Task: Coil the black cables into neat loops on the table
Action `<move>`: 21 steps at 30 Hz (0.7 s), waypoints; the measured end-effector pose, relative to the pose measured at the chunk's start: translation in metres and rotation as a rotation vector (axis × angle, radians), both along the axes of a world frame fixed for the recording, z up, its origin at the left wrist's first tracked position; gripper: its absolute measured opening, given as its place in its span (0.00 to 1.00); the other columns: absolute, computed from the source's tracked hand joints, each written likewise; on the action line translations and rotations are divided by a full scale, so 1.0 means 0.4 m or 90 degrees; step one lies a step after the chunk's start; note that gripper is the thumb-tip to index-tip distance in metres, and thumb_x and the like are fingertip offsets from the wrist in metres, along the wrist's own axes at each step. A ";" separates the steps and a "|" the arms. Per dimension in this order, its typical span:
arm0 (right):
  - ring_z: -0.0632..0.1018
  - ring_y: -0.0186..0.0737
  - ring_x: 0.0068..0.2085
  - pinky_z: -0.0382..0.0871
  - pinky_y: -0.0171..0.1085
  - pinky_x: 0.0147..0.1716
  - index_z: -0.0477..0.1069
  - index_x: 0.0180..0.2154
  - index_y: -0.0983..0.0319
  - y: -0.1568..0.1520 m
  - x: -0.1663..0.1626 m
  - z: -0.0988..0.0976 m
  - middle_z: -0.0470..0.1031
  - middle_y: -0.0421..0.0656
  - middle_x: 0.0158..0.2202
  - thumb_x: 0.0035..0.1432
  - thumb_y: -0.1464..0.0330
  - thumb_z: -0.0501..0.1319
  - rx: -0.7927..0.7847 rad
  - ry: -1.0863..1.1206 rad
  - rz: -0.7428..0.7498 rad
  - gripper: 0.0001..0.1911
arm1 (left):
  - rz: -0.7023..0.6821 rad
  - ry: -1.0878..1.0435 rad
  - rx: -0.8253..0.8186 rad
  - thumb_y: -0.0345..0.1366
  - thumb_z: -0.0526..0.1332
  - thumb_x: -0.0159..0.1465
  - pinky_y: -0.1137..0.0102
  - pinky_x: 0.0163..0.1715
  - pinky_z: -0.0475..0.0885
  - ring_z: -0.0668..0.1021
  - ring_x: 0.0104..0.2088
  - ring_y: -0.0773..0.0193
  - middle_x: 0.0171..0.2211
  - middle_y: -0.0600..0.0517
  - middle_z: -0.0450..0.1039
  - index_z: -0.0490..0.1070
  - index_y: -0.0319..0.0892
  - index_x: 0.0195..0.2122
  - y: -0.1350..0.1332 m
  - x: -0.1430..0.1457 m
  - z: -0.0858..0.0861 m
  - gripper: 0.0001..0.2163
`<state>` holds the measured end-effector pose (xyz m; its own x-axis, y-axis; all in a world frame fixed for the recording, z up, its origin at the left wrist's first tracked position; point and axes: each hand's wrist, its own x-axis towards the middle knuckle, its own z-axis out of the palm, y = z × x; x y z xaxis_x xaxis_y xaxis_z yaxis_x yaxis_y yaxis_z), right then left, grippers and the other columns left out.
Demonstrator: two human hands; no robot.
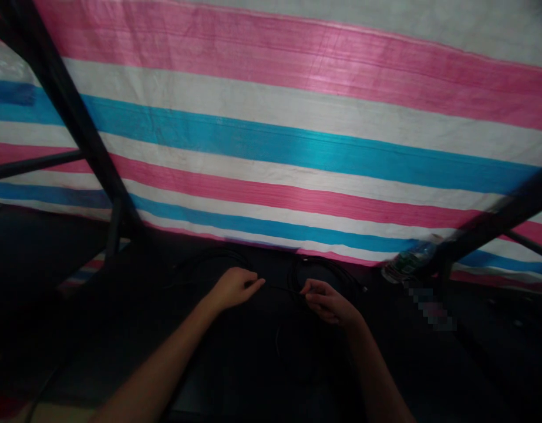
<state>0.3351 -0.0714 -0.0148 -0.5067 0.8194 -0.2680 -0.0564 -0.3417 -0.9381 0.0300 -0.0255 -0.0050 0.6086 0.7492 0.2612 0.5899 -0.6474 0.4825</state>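
Observation:
Thin black cable [283, 288] stretches between my two hands above a dark tabletop [235, 364]. My right hand [327, 301] pinches it between thumb and forefinger, the other fingers curled. On the left, my left hand [236, 288] is closed, its thumb and forefinger pressed together where the cable leads; its exact grip is too dark to make out. Behind my right hand lies a coiled black cable [326, 261] with a small pale connector at its right end. Another loop of black cable [218, 252] lies behind my left hand.
A clear plastic bottle [409, 261] lies tilted at the back right, beside a dark metal post [495, 229]. A second dark post [72, 117] slants down on the left. Pink, blue and white striped sheeting [297, 147] hangs behind the table. A thin curved strand [278, 341] lies nearer me.

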 end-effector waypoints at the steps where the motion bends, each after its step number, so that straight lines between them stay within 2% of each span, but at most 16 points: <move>1: 0.53 0.20 0.11 0.44 0.22 0.06 0.65 0.39 0.61 0.000 -0.008 -0.001 0.63 0.29 0.19 0.55 0.61 0.68 0.000 -0.006 0.002 0.16 | -0.014 0.008 0.010 0.45 0.52 0.70 0.72 0.26 0.55 0.71 0.24 0.68 0.22 0.53 0.69 0.69 0.40 0.24 -0.011 0.014 -0.002 0.20; 4: 0.53 0.20 0.11 0.44 0.22 0.06 0.66 0.39 0.61 -0.001 -0.035 -0.005 0.63 0.29 0.19 0.55 0.61 0.68 -0.006 -0.008 0.018 0.16 | -0.057 0.009 0.020 0.44 0.54 0.69 0.73 0.29 0.59 0.75 0.29 0.65 0.28 0.51 0.74 0.74 0.40 0.31 -0.041 0.049 -0.008 0.16; 7: 0.54 0.20 0.11 0.44 0.23 0.06 0.67 0.38 0.62 -0.003 -0.059 -0.011 0.64 0.29 0.20 0.54 0.61 0.68 -0.011 -0.015 0.033 0.16 | -0.091 0.007 0.019 0.44 0.55 0.69 0.73 0.29 0.60 0.75 0.29 0.65 0.28 0.51 0.75 0.76 0.41 0.34 -0.058 0.067 -0.017 0.15; 10: 0.55 0.20 0.11 0.45 0.23 0.07 0.68 0.38 0.63 -0.005 -0.072 -0.017 0.64 0.29 0.19 0.53 0.61 0.68 -0.010 -0.024 0.040 0.16 | -0.117 0.011 0.023 0.45 0.54 0.69 0.73 0.27 0.59 0.74 0.27 0.67 0.26 0.51 0.74 0.76 0.41 0.30 -0.062 0.074 -0.028 0.17; 13: 0.56 0.21 0.10 0.45 0.23 0.07 0.70 0.38 0.64 -0.005 -0.075 -0.019 0.64 0.29 0.18 0.53 0.62 0.68 -0.016 -0.051 0.080 0.15 | -0.131 0.013 0.005 0.43 0.53 0.69 0.72 0.25 0.55 0.68 0.22 0.70 0.20 0.53 0.68 0.71 0.39 0.22 -0.061 0.077 -0.030 0.21; 17: 0.57 0.22 0.10 0.46 0.24 0.07 0.71 0.36 0.65 -0.003 -0.060 -0.016 0.63 0.29 0.16 0.52 0.61 0.69 -0.036 -0.109 0.133 0.15 | -0.158 0.009 -0.109 0.41 0.54 0.67 0.70 0.20 0.48 0.55 0.15 0.73 0.13 0.58 0.53 0.61 0.39 0.15 -0.053 0.064 -0.011 0.22; 19: 0.57 0.22 0.11 0.47 0.24 0.07 0.71 0.35 0.65 -0.001 -0.041 -0.015 0.62 0.29 0.16 0.52 0.59 0.69 -0.045 -0.115 0.123 0.17 | -0.162 -0.004 -0.187 0.41 0.54 0.66 0.71 0.19 0.47 0.54 0.15 0.73 0.13 0.59 0.51 0.60 0.39 0.15 -0.040 0.043 0.003 0.22; 21: 0.56 0.21 0.11 0.47 0.23 0.07 0.70 0.37 0.64 -0.001 -0.018 -0.013 0.60 0.28 0.16 0.52 0.59 0.69 -0.051 -0.100 0.107 0.18 | -0.149 -0.024 -0.261 0.43 0.54 0.66 0.71 0.19 0.48 0.56 0.15 0.73 0.13 0.58 0.54 0.62 0.40 0.15 -0.023 0.016 0.013 0.23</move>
<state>0.3278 -0.0718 -0.0201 -0.5809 0.7003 -0.4149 0.1513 -0.4079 -0.9004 0.0364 -0.0346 0.0000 0.7688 0.6394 -0.0027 0.4287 -0.5124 0.7441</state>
